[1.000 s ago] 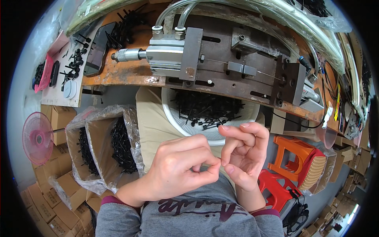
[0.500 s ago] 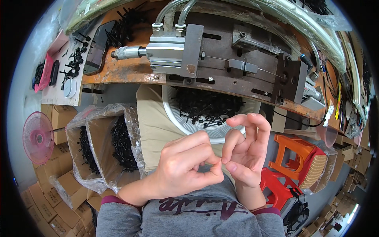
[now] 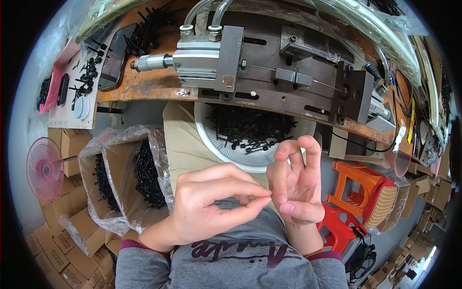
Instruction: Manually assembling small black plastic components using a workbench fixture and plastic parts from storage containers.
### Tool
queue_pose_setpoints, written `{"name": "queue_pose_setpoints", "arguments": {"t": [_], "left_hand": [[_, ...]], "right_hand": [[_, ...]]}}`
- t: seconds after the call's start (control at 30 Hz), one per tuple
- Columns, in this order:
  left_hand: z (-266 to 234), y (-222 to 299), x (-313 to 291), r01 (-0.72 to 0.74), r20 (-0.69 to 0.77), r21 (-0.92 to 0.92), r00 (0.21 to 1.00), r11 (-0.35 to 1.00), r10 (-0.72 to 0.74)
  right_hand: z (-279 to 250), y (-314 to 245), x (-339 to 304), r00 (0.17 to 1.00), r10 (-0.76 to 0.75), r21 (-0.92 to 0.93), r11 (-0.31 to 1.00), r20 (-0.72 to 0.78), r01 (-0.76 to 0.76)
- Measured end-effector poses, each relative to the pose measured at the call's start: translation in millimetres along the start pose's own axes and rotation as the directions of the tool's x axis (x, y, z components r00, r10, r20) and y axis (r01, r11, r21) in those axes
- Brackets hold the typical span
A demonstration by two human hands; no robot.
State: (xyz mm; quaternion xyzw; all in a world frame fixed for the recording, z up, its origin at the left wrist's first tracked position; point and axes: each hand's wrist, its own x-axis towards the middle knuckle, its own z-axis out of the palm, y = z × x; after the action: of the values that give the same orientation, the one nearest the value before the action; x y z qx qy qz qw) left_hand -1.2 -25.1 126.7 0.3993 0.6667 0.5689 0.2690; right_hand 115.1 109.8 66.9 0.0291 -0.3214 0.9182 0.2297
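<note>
My left hand [image 3: 211, 202] is pinched, thumb against forefinger, the tips pointing right toward my other hand. My right hand [image 3: 301, 188] brings its thumb and forefinger together while its other fingers stand raised and curled. The fingertips of both hands nearly meet above my lap. Whatever they hold, if anything, is too small to make out. Beyond them, a white plastic basket [image 3: 208, 137] rests between my legs and holds many black stemmed parts [image 3: 252, 123]. Part of the basket's near rim is behind my right hand.
A metal clamping fixture [image 3: 269, 72] with an air cylinder [image 3: 196, 62] stands on the wooden bench [image 3: 144, 89]. Left are plastic-lined cartons [image 3: 122, 178] of black parts and a pink fan [image 3: 44, 168]. Right are an orange stool [image 3: 349, 180] and a red stool [image 3: 337, 226].
My left hand has shifted slightly left, its fingers straighter. My right forefinger has come down closer to the thumb. The whole view has shifted slightly.
</note>
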Motion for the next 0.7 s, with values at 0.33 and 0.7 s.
{"name": "queue_pose_setpoints", "arguments": {"t": [0.33,0.7], "left_hand": [[0.4,3.2,0.3,0.076,0.045,-0.055,0.996,0.996,-0.073],[1.6,2.2,0.4,0.089,0.028,-0.065,0.996,0.994,-0.088]], "right_hand": [[2.3,0.6,0.9,1.000,-0.005,0.003,1.000,0.020,0.005],[3.9,0.7,0.2,1.000,0.004,-0.038,0.999,-0.001,-0.005]]}}
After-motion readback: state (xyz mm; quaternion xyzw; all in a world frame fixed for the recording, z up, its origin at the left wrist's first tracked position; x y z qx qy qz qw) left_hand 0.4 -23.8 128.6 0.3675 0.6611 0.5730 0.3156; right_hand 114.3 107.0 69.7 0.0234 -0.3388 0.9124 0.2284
